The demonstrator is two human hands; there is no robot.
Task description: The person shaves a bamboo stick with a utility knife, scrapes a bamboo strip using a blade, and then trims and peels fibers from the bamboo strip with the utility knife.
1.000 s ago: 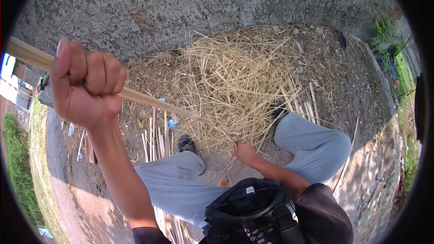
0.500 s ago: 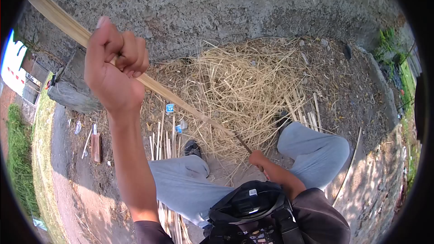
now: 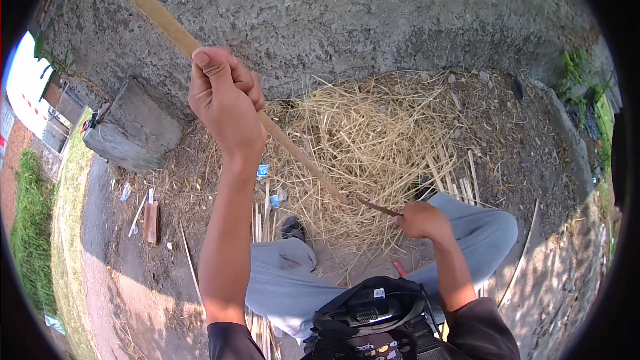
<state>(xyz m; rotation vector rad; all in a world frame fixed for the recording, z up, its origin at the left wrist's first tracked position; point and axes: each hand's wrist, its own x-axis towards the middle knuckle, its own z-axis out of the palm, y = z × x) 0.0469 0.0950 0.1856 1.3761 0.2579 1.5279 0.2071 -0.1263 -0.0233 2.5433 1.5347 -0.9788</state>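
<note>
My left hand [image 3: 227,97] is closed around a long, flat bamboo strip [image 3: 150,8], raised in front of the wall. The strip slants down to the right, its lower end over the straw-like shavings. In my right hand [image 3: 425,221], closed and low near my knee, is a knife with a dark, narrow blade [image 3: 379,207]. The blade points left, its tip close beside the strip's lower end; whether they touch I cannot tell. My fingers hide the knife's handle. Below both hands spreads a heap of thin bamboo shavings [image 3: 373,140].
A rough grey wall [image 3: 320,20] runs behind the heap. A concrete block [image 3: 137,130] stands at left, with a reddish-brown block [image 3: 151,223] nearer. Split strips [image 3: 265,217] lie by my left foot, others by my right. A black bag [image 3: 367,303] sits at my waist.
My left hand has moved right and slightly down in view, and the strip shows a flatter face. My right hand has moved right and up, turning the knife nearer to level.
</note>
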